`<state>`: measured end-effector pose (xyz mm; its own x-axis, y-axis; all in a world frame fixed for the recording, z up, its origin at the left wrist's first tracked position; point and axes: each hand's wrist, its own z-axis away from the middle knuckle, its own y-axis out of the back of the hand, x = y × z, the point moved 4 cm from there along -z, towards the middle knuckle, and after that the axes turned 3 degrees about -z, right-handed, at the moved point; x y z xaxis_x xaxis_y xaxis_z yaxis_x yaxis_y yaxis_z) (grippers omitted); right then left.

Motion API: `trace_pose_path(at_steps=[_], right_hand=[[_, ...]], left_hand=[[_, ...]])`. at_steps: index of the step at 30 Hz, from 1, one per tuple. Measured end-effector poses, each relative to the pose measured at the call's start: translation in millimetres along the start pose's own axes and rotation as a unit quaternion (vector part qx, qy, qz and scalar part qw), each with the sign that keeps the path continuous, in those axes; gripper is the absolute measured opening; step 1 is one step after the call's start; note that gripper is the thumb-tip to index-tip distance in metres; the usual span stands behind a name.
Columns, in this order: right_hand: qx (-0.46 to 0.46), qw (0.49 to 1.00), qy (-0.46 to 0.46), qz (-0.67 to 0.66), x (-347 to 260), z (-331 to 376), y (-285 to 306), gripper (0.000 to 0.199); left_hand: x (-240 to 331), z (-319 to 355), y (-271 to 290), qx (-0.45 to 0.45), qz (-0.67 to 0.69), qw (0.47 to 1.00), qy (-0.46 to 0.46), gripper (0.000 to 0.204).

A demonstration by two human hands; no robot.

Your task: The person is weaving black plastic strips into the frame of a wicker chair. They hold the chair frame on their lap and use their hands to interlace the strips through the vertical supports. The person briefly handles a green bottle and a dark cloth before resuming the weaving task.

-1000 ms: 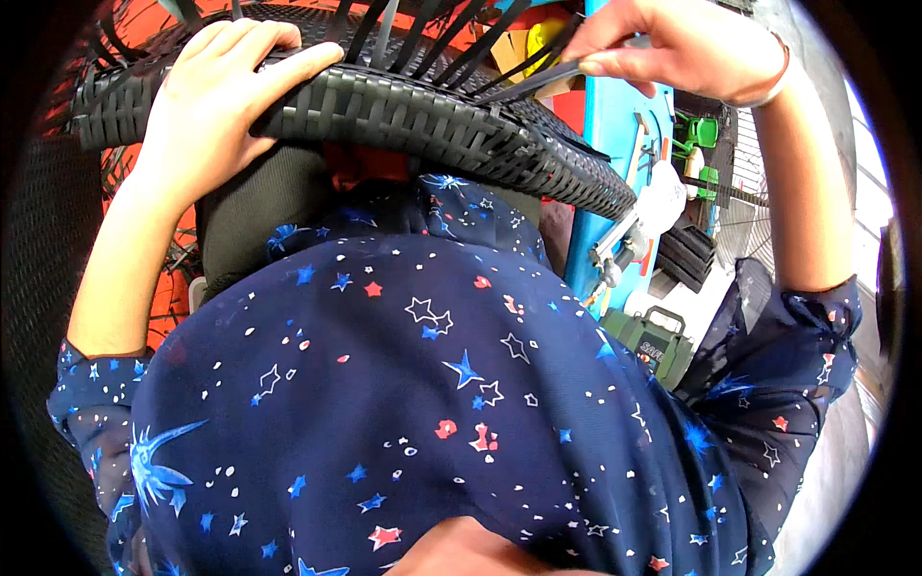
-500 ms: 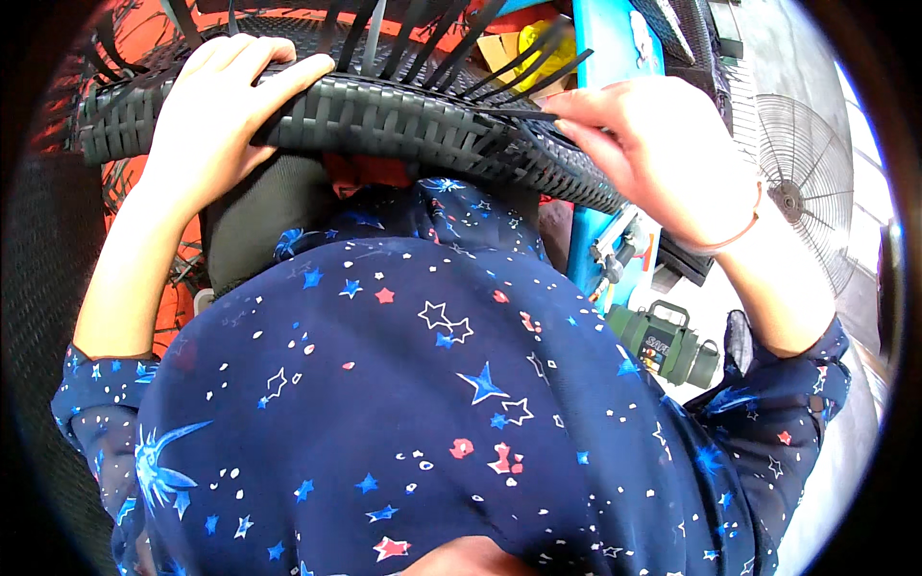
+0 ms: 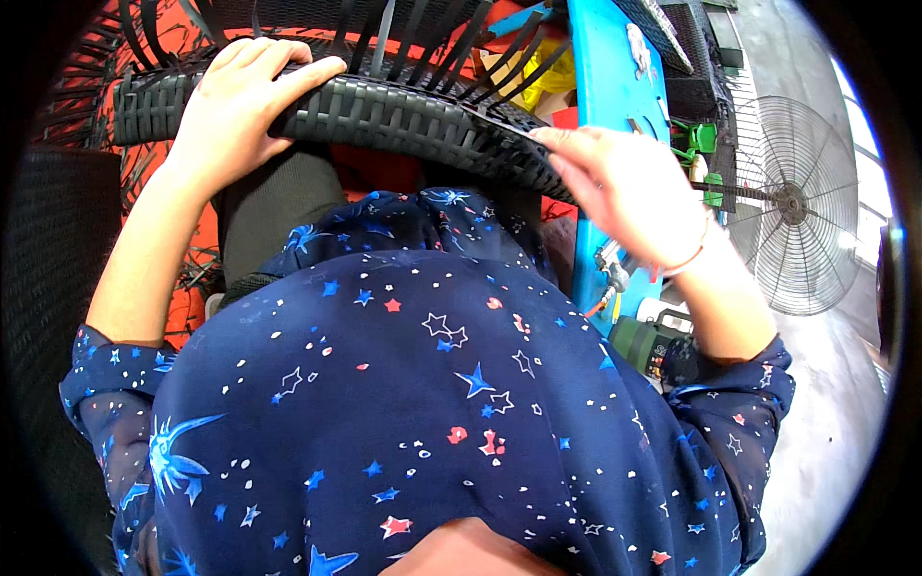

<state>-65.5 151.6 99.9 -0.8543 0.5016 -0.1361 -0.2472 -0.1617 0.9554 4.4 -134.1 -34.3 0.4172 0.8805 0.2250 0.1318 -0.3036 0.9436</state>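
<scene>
A black woven wicker rim (image 3: pixel 384 110) curves across the top of the view, with loose black strands (image 3: pixel 423 34) sticking up from it. My left hand (image 3: pixel 240 101) lies over the left part of the rim and clasps it. My right hand (image 3: pixel 629 187) is at the rim's right end, fingers stretched and close together, fingertips touching the weave there; nothing shows inside the hand. My dark blue star-patterned shirt fills the lower half and hides what is below the rim.
A blue workbench (image 3: pixel 624 86) runs along the right with small green tools (image 3: pixel 696 139) on it. A round metal fan (image 3: pixel 792 206) stands on the grey floor at far right. A green and black power tool (image 3: pixel 648 346) lies by my right elbow. Orange frame parts (image 3: pixel 158 197) show behind the wicker.
My right hand has come down from the upper strands to the right end of the rim and let go of the strand it pinched. My left hand kept its hold.
</scene>
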Motion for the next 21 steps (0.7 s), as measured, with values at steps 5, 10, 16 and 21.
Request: trace_pose_path(at_steps=[5, 10, 16, 21], right_hand=[[-0.206, 0.966, 0.018, -0.157, 57.4, -58.6, 29.1, 0.027], [-0.121, 0.991, 0.038, -0.036, 30.9, -41.1, 32.3, 0.023], [0.001, 0.995, -0.097, 0.028, -30.0, 31.2, -4.6, 0.032], [0.111, 0.955, -0.194, -0.194, -35.5, 44.1, -30.5, 0.036]], left_hand=[[0.7, -7.1, 3.4, -0.007, -0.006, 1.0, 0.002, 0.084], [3.2, -9.5, 7.2, -0.001, -0.013, 1.0, 0.003, 0.083], [7.5, -8.7, 14.6, 0.007, -0.019, 1.0, 0.001, 0.08], [7.6, -8.7, 18.0, 0.042, -0.026, 0.999, -0.008, 0.079]])
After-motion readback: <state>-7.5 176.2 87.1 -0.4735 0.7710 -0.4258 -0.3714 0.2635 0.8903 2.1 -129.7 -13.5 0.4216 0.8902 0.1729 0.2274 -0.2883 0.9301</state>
